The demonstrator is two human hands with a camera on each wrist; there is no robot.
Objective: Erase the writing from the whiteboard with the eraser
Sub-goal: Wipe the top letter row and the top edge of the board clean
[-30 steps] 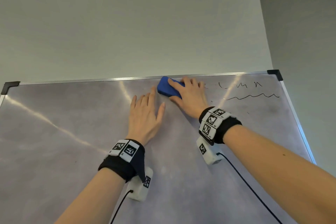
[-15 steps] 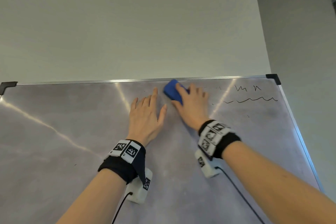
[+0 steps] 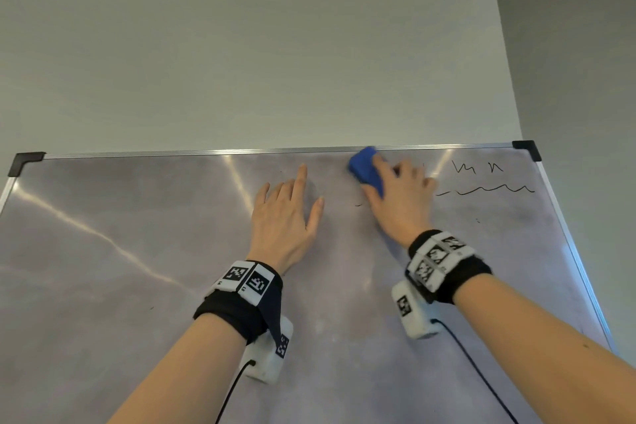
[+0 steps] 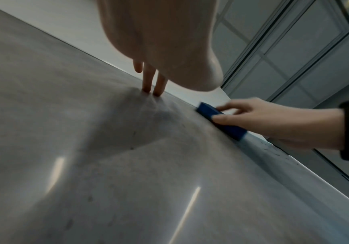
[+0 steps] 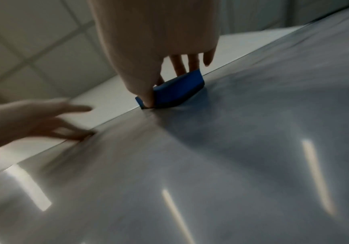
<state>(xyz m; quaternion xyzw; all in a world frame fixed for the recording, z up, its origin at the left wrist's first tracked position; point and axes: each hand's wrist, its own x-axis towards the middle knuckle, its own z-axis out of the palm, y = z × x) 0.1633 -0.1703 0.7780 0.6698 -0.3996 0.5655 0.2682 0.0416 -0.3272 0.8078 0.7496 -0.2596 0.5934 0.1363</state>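
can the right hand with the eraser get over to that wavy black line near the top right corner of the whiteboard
Probably yes. The right hand grips the blue eraser flat on the whiteboard, and only bare board lies between it and the wavy line to its right.

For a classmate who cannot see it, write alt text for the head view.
A right hand holds a blue eraser against a whiteboard near its top edge, black scribbles remaining to its right. The left hand lies flat beside it.
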